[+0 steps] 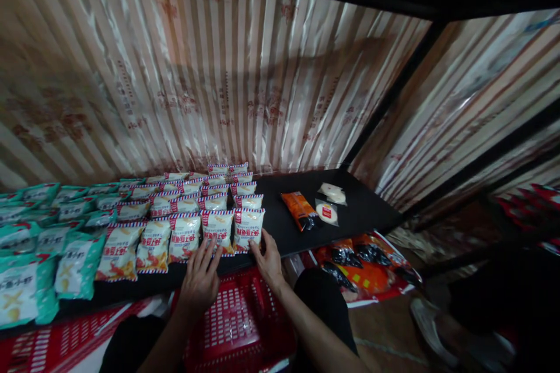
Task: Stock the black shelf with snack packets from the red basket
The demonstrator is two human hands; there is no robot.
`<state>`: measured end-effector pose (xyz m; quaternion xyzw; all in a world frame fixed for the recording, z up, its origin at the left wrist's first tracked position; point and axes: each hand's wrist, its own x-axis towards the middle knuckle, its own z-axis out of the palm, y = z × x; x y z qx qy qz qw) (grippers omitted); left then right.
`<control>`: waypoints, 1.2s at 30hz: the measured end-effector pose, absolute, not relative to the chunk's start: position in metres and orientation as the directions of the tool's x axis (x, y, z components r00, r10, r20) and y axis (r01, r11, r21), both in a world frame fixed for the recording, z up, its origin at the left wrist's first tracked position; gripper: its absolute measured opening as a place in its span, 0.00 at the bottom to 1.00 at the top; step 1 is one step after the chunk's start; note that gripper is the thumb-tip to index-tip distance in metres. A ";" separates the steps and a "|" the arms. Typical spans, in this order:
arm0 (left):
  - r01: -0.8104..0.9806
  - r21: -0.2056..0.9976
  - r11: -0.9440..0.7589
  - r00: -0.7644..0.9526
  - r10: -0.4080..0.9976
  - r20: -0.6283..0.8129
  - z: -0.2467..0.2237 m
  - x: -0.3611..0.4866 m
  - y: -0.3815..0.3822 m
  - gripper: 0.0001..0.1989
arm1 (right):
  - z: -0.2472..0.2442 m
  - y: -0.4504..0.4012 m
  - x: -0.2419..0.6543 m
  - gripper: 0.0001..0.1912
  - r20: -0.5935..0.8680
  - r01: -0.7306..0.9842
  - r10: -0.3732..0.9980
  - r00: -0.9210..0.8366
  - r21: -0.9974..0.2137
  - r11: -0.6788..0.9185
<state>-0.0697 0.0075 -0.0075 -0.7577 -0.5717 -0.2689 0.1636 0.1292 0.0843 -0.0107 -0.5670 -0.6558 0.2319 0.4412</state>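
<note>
Rows of white snack packets with red print and striped edges stand on a black shelf (280,183). My left hand (200,277) lies with fingers outstretched against the lower front of a white snack packet (217,226) in the front row. At the right end of that row, my right hand (270,262) touches the lower right corner of another white snack packet (247,224). Its thumb is at the front and a finger is along the side, spread apart. Neither hand is closed round a packet.
Green snack packets (77,262) fill the shelf's left part. An orange packet (300,210) and round white items in clear wrap (328,213) lie to the right. Below are a red basket (231,315) and a bag of orange packets (367,268). A person's shoe (431,326) shows at right.
</note>
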 end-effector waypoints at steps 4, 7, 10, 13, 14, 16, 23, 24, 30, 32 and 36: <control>0.955 0.050 -0.292 0.203 0.766 0.611 -0.013 -0.070 0.010 0.32 | -0.011 0.084 0.127 0.25 0.313 0.563 0.949 0.025 -0.789 0.246; 0.957 0.004 -0.290 0.227 0.760 0.609 -0.014 -0.071 0.011 0.32 | -0.014 0.084 0.127 0.25 0.313 0.577 0.950 0.021 -0.779 0.244; 0.951 -0.033 -0.307 0.261 0.741 0.619 -0.015 -0.070 0.011 0.32 | -0.016 0.084 0.128 0.25 0.312 0.588 0.950 0.001 -0.769 0.252; 0.943 -0.035 -0.330 0.274 0.715 0.643 -0.016 -0.067 0.010 0.30 | -0.017 0.084 0.128 0.25 0.319 0.599 0.948 -0.009 -0.757 0.261; 0.941 -0.032 -0.337 0.277 0.712 0.645 -0.016 -0.067 0.009 0.29 | -0.017 0.084 0.128 0.25 0.320 0.606 0.947 -0.010 -0.751 0.260; 0.931 -0.037 -0.363 0.302 0.710 0.636 -0.016 -0.065 0.010 0.26 | -0.017 0.084 0.127 0.24 0.321 0.621 0.947 -0.014 -0.740 0.260; 0.844 -0.220 -0.489 0.517 0.638 0.571 -0.012 -0.051 0.021 0.23 | -0.024 0.085 0.127 0.25 0.384 0.654 0.922 -0.045 -0.686 0.317; 0.828 -0.256 -0.499 0.550 0.628 0.551 -0.010 -0.048 0.024 0.23 | -0.026 0.086 0.128 0.25 0.395 0.656 0.917 -0.052 -0.679 0.330; 0.725 -0.410 -0.554 0.689 0.590 0.420 0.006 -0.036 0.041 0.25 | -0.034 0.087 0.134 0.26 0.441 0.592 0.892 -0.101 -0.693 0.410; 0.699 -0.439 -0.564 0.715 0.563 0.416 0.009 -0.035 0.047 0.25 | -0.032 0.085 0.137 0.26 0.455 0.523 0.883 -0.114 -0.729 0.442; 0.684 -0.465 -0.563 0.729 0.553 0.402 0.011 -0.035 0.056 0.25 | -0.022 0.082 0.146 0.24 0.386 0.373 0.920 -0.062 -0.846 0.380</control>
